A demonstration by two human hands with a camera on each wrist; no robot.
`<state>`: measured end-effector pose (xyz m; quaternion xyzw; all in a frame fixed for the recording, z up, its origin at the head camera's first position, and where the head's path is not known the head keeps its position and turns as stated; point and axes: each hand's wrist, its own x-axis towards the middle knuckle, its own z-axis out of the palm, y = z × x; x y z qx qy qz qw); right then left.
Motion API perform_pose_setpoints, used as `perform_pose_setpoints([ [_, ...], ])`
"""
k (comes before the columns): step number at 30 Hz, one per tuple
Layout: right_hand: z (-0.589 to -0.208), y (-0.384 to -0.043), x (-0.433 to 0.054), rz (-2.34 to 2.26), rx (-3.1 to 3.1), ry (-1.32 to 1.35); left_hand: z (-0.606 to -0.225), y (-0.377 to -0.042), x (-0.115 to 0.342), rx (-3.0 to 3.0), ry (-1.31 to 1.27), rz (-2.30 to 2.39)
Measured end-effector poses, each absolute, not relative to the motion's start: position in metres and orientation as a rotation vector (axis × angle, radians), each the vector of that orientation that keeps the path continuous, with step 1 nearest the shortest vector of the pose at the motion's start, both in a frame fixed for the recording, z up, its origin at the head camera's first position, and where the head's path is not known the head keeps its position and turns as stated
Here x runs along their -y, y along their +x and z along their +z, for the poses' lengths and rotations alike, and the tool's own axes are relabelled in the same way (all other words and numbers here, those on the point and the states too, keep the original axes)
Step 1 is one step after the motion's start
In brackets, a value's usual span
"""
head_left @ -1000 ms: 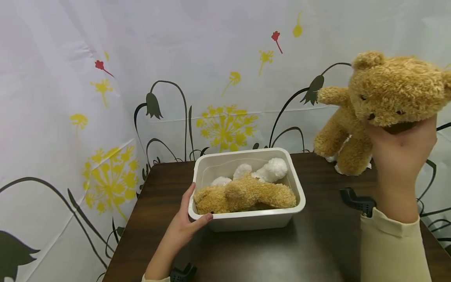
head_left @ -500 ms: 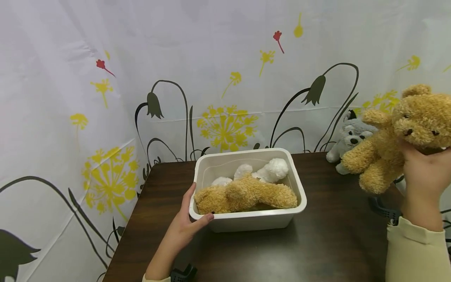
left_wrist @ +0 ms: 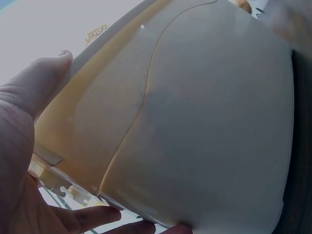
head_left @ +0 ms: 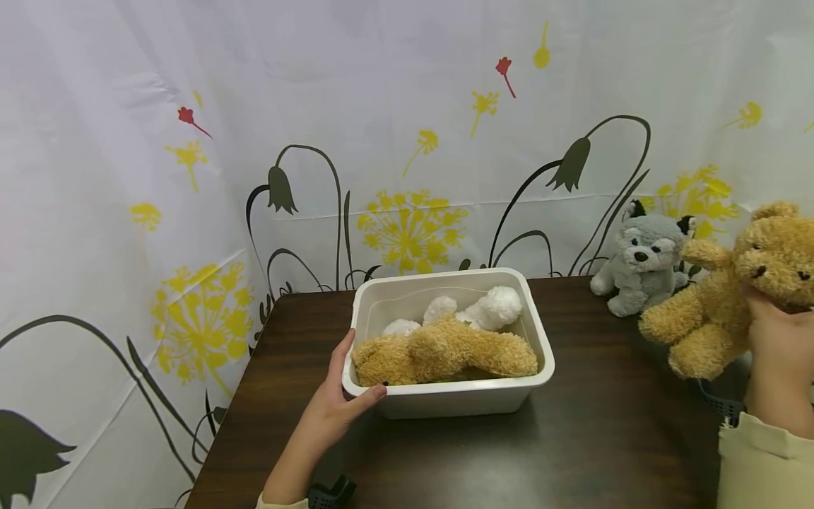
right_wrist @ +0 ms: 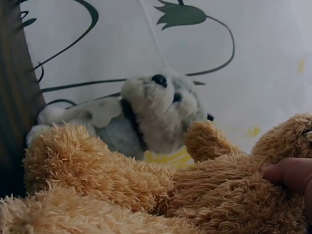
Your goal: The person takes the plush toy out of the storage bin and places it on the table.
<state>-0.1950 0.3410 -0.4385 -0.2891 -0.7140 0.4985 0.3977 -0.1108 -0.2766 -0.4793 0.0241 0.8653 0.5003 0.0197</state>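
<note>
At the right side of the table (head_left: 572, 445), the bear (head_left: 731, 297) is in your right hand (head_left: 779, 353), which grips it at the neck, below the chin. From that grip its body and legs lie to the left, its head above. The long axis slants from the head at upper right to the feet at lower left, and the face points toward you. I cannot tell whether the feet touch the table. Just beyond them the dog (head_left: 649, 272) sits upright near the back edge. Your left hand (head_left: 333, 406), well apart from the bear, holds the tub (head_left: 451, 404) by its near left corner. Inside, a tan toy (head_left: 441, 353) lies lengthwise along the near wall, with white plush (head_left: 499, 305) behind it.
</note>
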Motion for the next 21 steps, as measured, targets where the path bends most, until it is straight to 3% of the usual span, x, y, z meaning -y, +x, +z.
perform_pose_setpoints([
  [7, -0.462, -0.190, -0.351, 1.355, 1.831, -0.667, -0.480, -0.111, 0.276, -2.710, 0.061, 1.521],
  [21, -0.516, -0.184, -0.374, 1.098, 2.075, -0.599, -0.480, -0.112, 0.276, -2.697, 0.044, 1.528],
])
